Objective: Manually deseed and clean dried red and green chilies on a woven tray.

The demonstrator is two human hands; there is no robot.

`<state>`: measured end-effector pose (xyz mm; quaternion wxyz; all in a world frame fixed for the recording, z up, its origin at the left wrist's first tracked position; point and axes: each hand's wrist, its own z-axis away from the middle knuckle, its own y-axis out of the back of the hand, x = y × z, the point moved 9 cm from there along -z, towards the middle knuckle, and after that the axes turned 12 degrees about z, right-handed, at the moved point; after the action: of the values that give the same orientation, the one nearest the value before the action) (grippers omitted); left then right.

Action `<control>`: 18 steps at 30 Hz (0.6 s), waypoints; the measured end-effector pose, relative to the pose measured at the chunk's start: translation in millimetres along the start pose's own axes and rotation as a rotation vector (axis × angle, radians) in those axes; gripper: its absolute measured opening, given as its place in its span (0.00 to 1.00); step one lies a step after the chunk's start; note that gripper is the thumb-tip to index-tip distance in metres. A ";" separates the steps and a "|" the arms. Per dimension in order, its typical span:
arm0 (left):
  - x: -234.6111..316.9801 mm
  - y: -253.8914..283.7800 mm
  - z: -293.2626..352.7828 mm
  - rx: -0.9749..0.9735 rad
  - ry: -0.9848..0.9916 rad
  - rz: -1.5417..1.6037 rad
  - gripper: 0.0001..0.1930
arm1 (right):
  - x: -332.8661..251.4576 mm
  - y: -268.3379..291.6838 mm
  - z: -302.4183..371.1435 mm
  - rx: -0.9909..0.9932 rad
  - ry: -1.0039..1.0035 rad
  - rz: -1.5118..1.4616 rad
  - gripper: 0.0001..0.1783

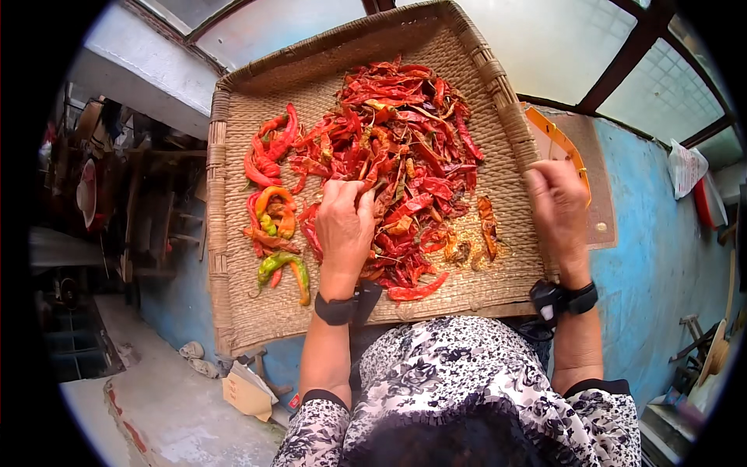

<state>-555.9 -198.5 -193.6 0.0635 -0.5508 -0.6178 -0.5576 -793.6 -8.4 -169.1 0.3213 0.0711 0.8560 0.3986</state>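
A shallow, square woven basket [268,321] holds a heap of wrinkled red dried chili peppers [424,183]. My left hand [342,222] is over the left part of the heap, fingers bent down and pinched onto a red chili pepper; its fingertips are partly hidden among the peppers. Left of it lie fresher peppers: curled red ones [264,156], an orange one [282,204] and a green-and-orange one [296,272]. My right hand [562,198] is closed at the basket's right rim, its fingers curled over the edge.
Loose yellow seeds [467,257] and a dark dried pepper [487,226] lie at the basket's lower right. Behind the right rim is an orange-edged object [572,144]. Windows stand beyond the basket. A cardboard piece [247,393] sits on the floor at lower left, near cluttered shelves.
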 end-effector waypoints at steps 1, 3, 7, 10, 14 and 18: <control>5.2 3.6 2.5 0.030 0.029 0.116 0.06 | -20.5 -13.0 6.4 -0.092 0.006 -0.160 0.05; 16.8 8.9 12.1 0.035 -0.014 0.107 0.05 | -57.8 -47.8 22.3 -0.318 -0.021 -0.473 0.06; 53.6 -2.9 32.8 -0.011 -0.227 0.042 0.07 | -86.4 -92.1 47.3 -0.453 -0.125 -0.722 0.12; 59.1 -14.8 53.6 -0.068 -0.266 0.040 0.09 | -79.2 -106.0 62.7 -0.506 -0.198 -0.795 0.10; 50.7 -31.8 61.2 -0.154 -0.189 0.094 0.08 | -59.3 -89.1 63.2 -0.398 -0.260 -0.772 0.07; 35.0 -23.3 58.3 -0.107 -0.108 0.154 0.06 | -25.5 -18.2 33.2 -0.042 -0.256 -0.623 0.04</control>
<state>-555.7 -127.6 -205.4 0.0432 -0.6286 -0.5454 -0.5527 -751.0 -9.1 -185.5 0.5340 -0.1512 0.7810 0.2864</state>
